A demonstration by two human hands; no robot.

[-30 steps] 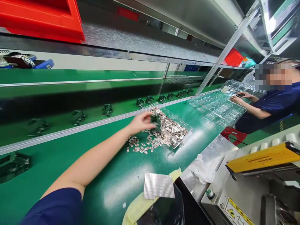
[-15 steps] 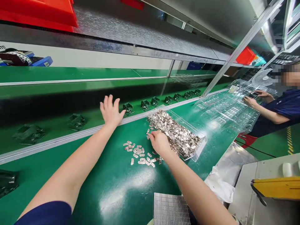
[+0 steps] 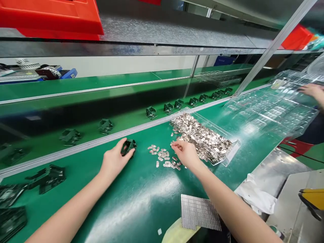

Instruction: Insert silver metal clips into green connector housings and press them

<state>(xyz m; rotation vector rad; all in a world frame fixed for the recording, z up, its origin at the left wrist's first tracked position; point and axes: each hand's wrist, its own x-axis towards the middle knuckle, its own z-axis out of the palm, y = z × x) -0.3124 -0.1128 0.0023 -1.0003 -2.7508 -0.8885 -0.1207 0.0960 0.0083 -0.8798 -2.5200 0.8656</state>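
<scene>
My left hand (image 3: 113,161) is closed around a small dark green-black part (image 3: 129,147) with an open frame, just above the green bench. The fingertips of my right hand (image 3: 186,152) are pinched together at the near-left side of a clear tray (image 3: 234,152). A small metal piece seems to be at those fingertips, though it is largely hidden. The tray is heaped with small silvery metal pieces (image 3: 202,135). Between my hands, several loose metal pieces (image 3: 163,155) lie scattered on the bench (image 3: 126,202).
Similar dark parts (image 3: 168,108) stand in a row on the green strip behind the metal rail (image 3: 141,129). More dark parts (image 3: 50,177) lie at left. A ridged metal block (image 3: 198,211) sits near the front. Clear trays (image 3: 263,108) and a co-worker's hand (image 3: 312,91) are at right.
My left hand has come back from the strip behind the rail, now closed on a dark part. My right hand keeps its pinch near the tray. The view has shifted.
</scene>
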